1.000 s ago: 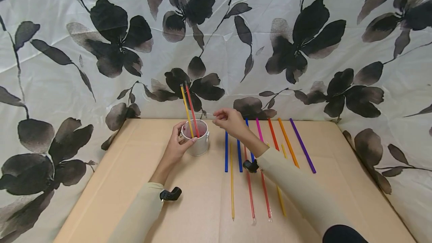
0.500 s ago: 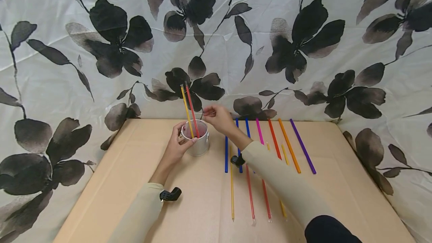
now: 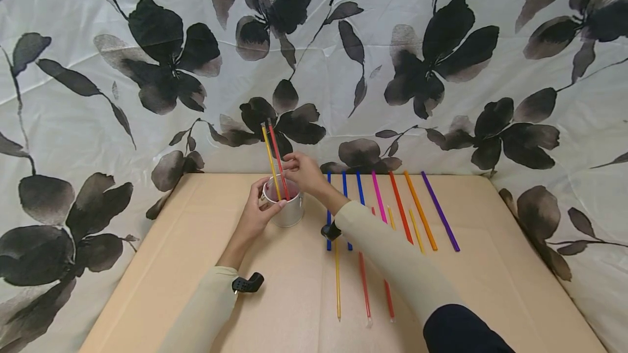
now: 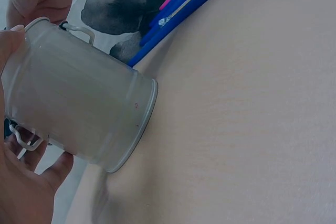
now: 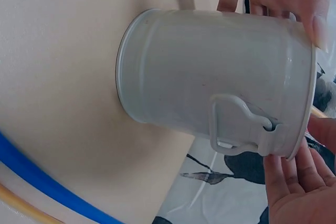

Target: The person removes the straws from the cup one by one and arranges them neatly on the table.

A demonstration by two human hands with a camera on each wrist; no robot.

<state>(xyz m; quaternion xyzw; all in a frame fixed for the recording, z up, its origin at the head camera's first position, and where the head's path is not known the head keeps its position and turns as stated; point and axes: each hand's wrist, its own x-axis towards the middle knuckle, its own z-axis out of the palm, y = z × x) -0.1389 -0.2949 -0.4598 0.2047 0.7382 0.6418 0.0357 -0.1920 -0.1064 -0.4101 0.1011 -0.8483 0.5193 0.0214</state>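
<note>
A small white metal bucket with loop handles stands near the table's back edge. Out of it rise a slim yellow pencil and a slim red stick, both leaning left. My left hand grips the bucket from its left side, the thumb lying over the rim. Opposite, my right hand has loosely bent fingers right at the bucket's rim and close to the red stick. In the right wrist view its fingers overlap the rim beside the nearer handle.
Thick coloured sticks lie in a row at the back right, from blue to purple. Slim ones lie nearer, among them a yellow pencil and a red stick; my right forearm covers some. A flowered cloth hangs behind.
My right hand has moved left from beside the row of sticks to the bucket's rim. The left hand, the bucket and its contents have stayed in place.
</note>
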